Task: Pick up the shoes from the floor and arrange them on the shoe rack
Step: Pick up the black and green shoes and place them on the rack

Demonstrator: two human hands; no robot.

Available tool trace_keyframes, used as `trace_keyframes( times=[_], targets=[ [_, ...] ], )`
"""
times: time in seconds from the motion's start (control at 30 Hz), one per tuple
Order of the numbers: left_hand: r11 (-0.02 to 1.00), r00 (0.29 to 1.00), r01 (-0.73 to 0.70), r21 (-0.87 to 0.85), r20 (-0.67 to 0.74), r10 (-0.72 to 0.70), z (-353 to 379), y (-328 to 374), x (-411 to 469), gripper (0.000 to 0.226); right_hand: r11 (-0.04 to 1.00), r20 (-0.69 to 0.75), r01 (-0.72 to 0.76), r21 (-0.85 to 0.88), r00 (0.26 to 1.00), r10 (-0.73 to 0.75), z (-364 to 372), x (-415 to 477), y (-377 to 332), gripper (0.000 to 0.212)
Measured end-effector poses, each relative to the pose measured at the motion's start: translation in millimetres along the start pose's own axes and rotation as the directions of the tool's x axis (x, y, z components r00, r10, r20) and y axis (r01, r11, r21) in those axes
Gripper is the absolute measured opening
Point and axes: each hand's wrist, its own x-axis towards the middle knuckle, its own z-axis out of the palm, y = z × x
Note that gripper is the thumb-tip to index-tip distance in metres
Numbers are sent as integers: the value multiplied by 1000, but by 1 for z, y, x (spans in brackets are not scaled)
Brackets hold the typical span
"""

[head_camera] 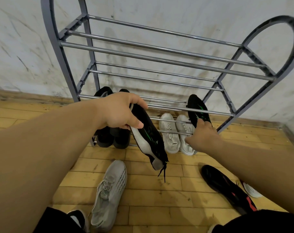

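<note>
**Two black shoes in hand at the rack**

The person leans over the grey shoe rack [159, 56] with both arms stretched forward. The left hand [119, 111] is closed around the heel end of a black shoe [148, 138] with a white sole and green marks, holding it in the air, toe hanging down toward the floor and laces dangling. The right hand [203, 137] reaches lower, fingers wrapped on the heel of the matching shoe [197, 110], which sits tilted at the right end of a lower shelf.

On the bottom level a pair of white shoes [176, 133] lies just beside that hand, and a pair of dark shoes [112, 135] sits at the left end, partly behind the left wrist. On the wooden floor [159, 190] lie a grey sneaker [109, 194] near the knees and a black-and-red shoe [227, 187] under the right forearm.
</note>
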Motion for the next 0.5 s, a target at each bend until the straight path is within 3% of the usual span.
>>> trace_keyframes(
  times=[0.1, 0.17, 0.3, 0.4, 0.5],
  targets=[
    [999, 1000, 15, -53, -20, -16, -1, -1, -4, 53, 912, 207, 258, 319, 920, -333, -23, -44, -5, 103],
    [993, 999, 21, -112, -36, -25, -1, 1, -8, 53, 874, 286, 353, 335, 846, -451, -33, -71, -7, 117],
    [939, 998, 33, -342, -38, -49, 1, 6, -15, 54, 817, 223, 527, 232, 789, -572, -36, -90, 0, 128],
    [857, 999, 44, -513, -3, -53, 6, 7, -19, 54, 808, 136, 547, 218, 803, -580, -43, -94, 8, 130],
    [836, 999, 49, -546, 28, -40, 12, 8, -22, 54, 819, 131, 515, 252, 821, -556, -49, -93, 18, 129]
  ],
)
